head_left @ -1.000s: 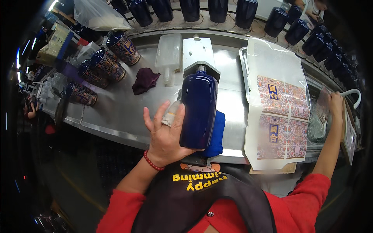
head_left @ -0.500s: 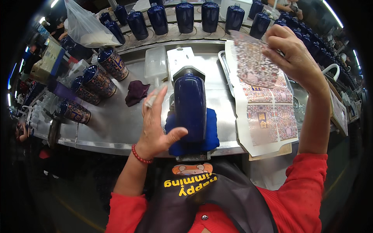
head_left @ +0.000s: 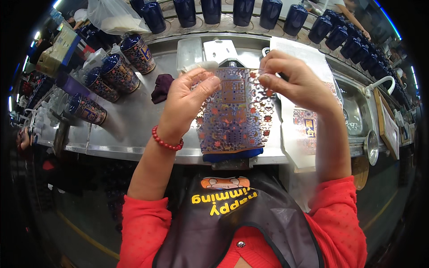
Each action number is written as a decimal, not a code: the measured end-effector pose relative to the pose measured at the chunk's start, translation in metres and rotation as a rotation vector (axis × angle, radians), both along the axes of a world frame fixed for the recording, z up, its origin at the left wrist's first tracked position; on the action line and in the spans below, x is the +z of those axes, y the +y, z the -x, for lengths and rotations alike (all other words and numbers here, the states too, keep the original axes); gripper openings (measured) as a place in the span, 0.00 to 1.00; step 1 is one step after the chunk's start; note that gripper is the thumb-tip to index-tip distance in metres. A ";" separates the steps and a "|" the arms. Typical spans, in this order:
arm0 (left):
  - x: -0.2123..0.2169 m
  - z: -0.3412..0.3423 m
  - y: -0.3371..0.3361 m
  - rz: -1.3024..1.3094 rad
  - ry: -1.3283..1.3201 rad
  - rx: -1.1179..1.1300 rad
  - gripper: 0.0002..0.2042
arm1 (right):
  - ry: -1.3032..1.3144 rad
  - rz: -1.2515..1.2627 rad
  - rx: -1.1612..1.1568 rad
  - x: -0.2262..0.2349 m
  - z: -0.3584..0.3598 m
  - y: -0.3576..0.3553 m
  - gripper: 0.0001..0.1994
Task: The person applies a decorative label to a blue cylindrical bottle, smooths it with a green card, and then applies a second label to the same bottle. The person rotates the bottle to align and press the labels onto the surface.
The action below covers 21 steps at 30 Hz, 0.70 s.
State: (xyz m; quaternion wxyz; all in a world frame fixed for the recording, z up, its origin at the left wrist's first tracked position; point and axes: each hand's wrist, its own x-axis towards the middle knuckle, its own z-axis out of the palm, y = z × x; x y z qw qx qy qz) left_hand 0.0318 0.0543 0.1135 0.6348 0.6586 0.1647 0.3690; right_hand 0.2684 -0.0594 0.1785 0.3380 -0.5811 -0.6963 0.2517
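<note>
A see-through patterned decal film (head_left: 234,114) hangs stretched between my hands, its top edge level. My left hand (head_left: 185,98) pinches its upper left corner, with a white wrap (head_left: 202,67) on one finger. At the upper right corner my right hand (head_left: 292,82) grips it between thumb and fingers. Behind the film lies the dark blue bottle, mostly covered; whether they touch I cannot tell. A blue cloth (head_left: 232,155) shows below the film's lower edge. To the right, partly under my right forearm, lies a paper sheet of printed decals (head_left: 298,123).
Several patterned bottles (head_left: 119,73) stand on the left of the metal bench, beside a maroon cloth (head_left: 161,88). Plain blue bottles (head_left: 270,15) line the curved track behind. A sink (head_left: 355,116) is at the right. Another person's arm (head_left: 353,18) shows at the far right.
My right hand has brought the film leftward from above the decal sheet to over the bottle. My left hand has risen and closed on its other corner.
</note>
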 end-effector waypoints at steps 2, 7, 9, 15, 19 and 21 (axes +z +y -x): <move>-0.017 -0.005 0.014 0.107 0.128 -0.008 0.10 | 0.018 0.065 -0.093 -0.031 -0.007 0.013 0.15; -0.052 -0.017 0.030 0.118 0.028 0.018 0.12 | -0.016 0.052 -0.157 -0.073 -0.018 0.027 0.17; -0.058 -0.020 0.035 0.181 0.012 0.040 0.12 | 0.029 0.041 -0.147 -0.076 -0.020 0.028 0.17; -0.067 -0.028 0.042 0.248 0.011 0.065 0.11 | 0.046 0.029 -0.116 -0.084 -0.025 0.036 0.17; -0.075 -0.030 0.044 0.266 0.031 0.105 0.10 | 0.013 -0.020 -0.210 -0.088 -0.023 0.040 0.10; -0.076 -0.026 0.042 0.108 0.079 0.258 0.14 | -0.035 -0.124 -0.349 -0.088 -0.015 0.036 0.08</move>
